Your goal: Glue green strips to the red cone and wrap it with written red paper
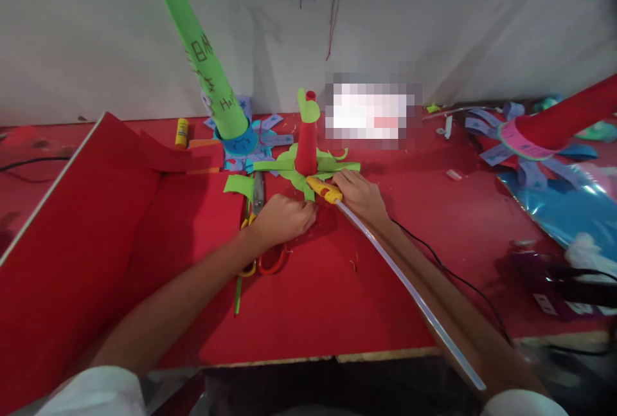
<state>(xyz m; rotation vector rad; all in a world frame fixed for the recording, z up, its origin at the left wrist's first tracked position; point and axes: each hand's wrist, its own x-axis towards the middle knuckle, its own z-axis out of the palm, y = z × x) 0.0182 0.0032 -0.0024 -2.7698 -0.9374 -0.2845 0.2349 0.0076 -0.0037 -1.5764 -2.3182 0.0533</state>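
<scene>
My right hand [360, 194] is closed around a yellow hot glue gun [325, 189], whose long clear glue stick [409, 290] trails back along my forearm. The gun's front end is close to the base of a small red paper cone [306, 147]. Flat green paper strips [286, 165] spread out around the cone's foot, and a green piece [310, 111] curls at its top. My left hand [286, 220] pinches the end of the front green strip [309, 193]. Scissors [259, 192] with red and yellow handles lie partly beneath my left wrist.
A tall green paper tube [205, 62] on a blue base leans at the back left. Near it are a yellow glue stick tube [182, 133] and a red board [72, 236]. At right lie a red tube [569, 110] and blue plastic packaging [563, 210]. A black cord [448, 262] crosses the table.
</scene>
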